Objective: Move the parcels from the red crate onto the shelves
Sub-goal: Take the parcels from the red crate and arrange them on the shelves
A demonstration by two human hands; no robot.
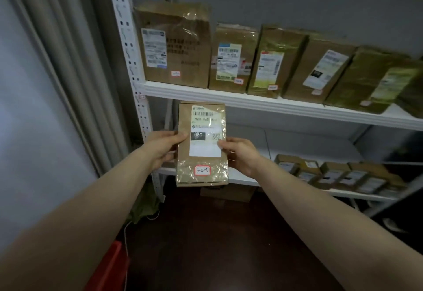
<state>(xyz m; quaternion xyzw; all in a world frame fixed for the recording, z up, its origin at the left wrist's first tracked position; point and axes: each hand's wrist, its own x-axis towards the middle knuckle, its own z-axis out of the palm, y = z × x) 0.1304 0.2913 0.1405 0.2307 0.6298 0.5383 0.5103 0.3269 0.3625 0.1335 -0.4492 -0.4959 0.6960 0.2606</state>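
I see my left grip point(163, 147) and right grip point(240, 153) both curled on the side edges of a flat brown cardboard parcel with a white label point(202, 162). I hold it upright before the white metal shelves point(274, 105), under the upper row of brown boxes point(231, 59). The red plastic crate point(109, 267) sits near left.

Parcel storeroom. White slotted-metal shelving point(251, 102) spans the centre and right of the frame, its boards carrying rows of brown taped cardboard parcels point(185, 45) with printed shipping labels point(153, 46) and small red-bordered handwritten code stickers point(175, 73).
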